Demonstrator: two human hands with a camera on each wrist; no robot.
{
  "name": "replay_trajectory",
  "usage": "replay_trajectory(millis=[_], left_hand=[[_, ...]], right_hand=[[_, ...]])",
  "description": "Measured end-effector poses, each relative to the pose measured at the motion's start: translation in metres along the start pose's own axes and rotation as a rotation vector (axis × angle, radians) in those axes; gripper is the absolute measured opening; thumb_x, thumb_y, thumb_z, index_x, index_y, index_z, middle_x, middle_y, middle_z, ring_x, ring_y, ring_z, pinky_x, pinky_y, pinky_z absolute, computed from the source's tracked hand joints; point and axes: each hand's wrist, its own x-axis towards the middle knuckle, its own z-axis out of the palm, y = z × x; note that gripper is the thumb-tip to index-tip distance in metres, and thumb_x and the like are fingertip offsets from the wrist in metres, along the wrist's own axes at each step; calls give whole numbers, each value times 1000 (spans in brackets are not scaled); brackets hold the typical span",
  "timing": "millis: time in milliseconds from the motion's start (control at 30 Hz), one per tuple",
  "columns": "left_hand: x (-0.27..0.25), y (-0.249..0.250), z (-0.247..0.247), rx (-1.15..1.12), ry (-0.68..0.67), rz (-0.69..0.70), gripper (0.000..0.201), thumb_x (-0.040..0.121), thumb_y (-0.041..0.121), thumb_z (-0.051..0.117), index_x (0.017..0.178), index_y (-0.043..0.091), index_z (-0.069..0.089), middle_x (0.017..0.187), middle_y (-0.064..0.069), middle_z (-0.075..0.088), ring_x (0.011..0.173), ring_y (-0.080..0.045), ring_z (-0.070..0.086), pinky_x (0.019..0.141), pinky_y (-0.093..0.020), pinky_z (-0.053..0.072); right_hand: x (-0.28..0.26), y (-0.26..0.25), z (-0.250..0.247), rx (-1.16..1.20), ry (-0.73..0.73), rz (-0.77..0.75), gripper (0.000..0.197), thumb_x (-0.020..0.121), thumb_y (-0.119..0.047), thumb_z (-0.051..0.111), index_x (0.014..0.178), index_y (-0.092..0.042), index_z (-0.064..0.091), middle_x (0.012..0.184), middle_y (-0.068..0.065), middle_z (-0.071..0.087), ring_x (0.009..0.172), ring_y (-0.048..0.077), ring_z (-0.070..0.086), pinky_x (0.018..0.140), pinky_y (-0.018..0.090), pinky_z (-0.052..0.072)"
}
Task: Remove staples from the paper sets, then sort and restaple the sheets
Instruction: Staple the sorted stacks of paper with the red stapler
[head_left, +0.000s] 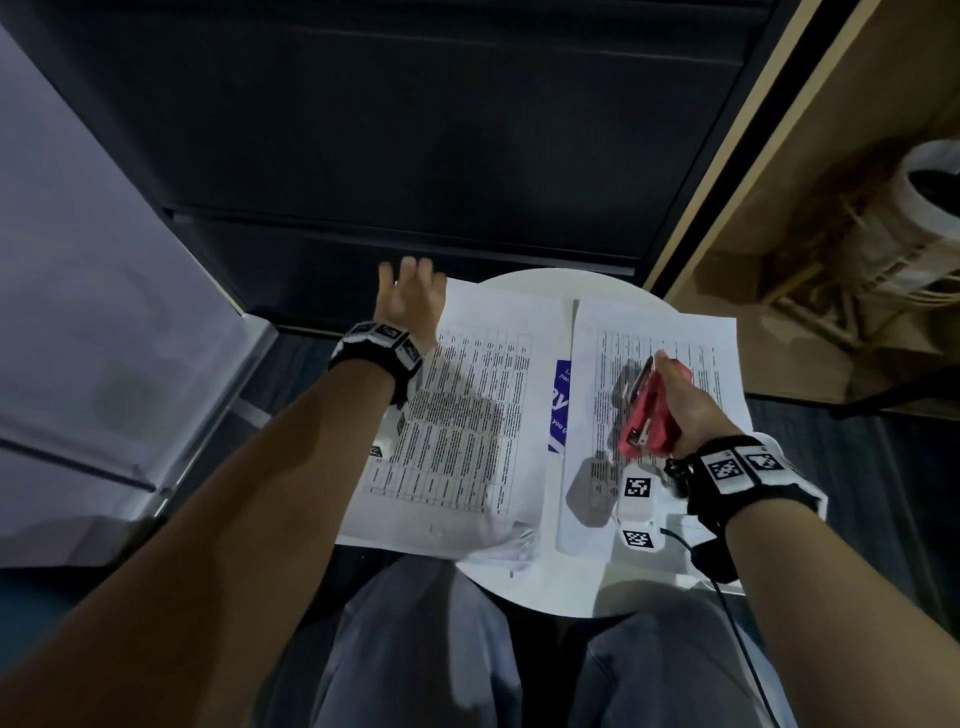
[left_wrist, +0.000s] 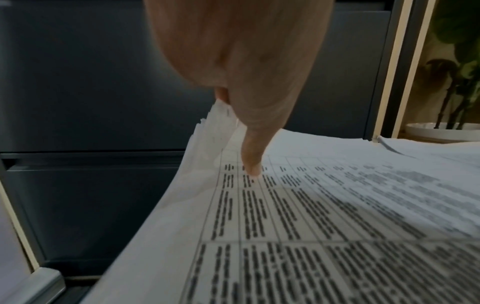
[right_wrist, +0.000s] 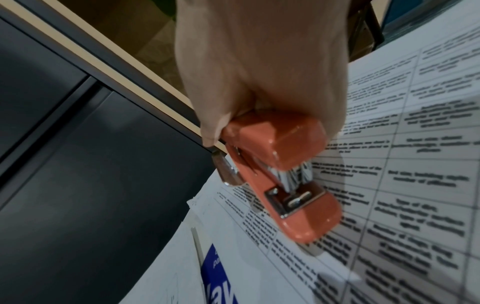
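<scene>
1. The right hand (head_left: 685, 410) is wrapped around a red stapler (head_left: 649, 410), fingers curled over its body, and holds it above the right paper set (head_left: 649, 332) without touching the sheet.
2. In the right wrist view the stapler (right_wrist: 280, 174) points down and away from the palm, its nose toward 5 o'clock, its metal anvil plate showing and its mouth parted.
3. The left hand (head_left: 410, 301) sits at the far left corner of the left paper set (head_left: 467, 415), at about 11 o'clock from the table's centre. The thumb (left_wrist: 253, 158) presses on the top sheet while fingers behind lift the corner, so the hand pinches that corner of the stack (left_wrist: 311, 205).
4. Both sets lie side by side on a round white table (head_left: 545, 587), the stapler at 3 o'clock from the left hand, well apart.
5. A blue printed sheet (head_left: 561, 400) shows between the two sets.
</scene>
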Motion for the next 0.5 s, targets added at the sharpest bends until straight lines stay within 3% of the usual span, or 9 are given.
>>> replay_trajectory(millis=[67,167,267,333,400,500], left_hand=[[-3,2,2,-17,117,-16,51,76,26,71,118,9,49,115,-9,46,114,-29,40,105,-48,32],[-4,1,9,-206,152,-91,32,81,10,61,112,10,55,106,-7,56,105,-27,49,97,-42,36],[-2,-9,6,-764,152,-287,21,83,8,61,104,8,61,92,-7,65,87,-24,61,81,-34,49],[-3,-14,6,-1104,130,-425,14,80,10,67,89,2,60,75,-5,57,72,-19,56,63,-25,48],[-7,-18,7,-1278,53,-482,17,78,12,72,79,7,56,77,-2,56,72,-17,54,56,-19,43],[-18,-18,15,-1355,-161,-500,25,79,12,74,99,3,61,93,-4,62,85,-18,60,61,-17,45]], right_hand=[[1,0,1,-14,12,-7,67,81,-69,56,111,-10,56,103,22,66,92,42,64,78,54,55],[2,1,0,-22,10,1,66,81,-69,56,110,-10,57,103,21,66,94,42,64,82,56,53],[1,1,0,-28,11,5,60,84,-67,54,104,-10,55,101,21,65,92,40,64,70,48,55],[-1,2,1,-30,15,1,58,84,-66,54,101,-10,55,101,21,65,92,40,63,72,47,54],[0,2,0,-16,12,-3,61,83,-66,55,104,-10,55,103,22,66,93,40,64,80,52,54],[-3,3,1,-6,21,-8,63,82,-67,56,108,-10,55,103,22,66,94,43,64,85,59,51]])
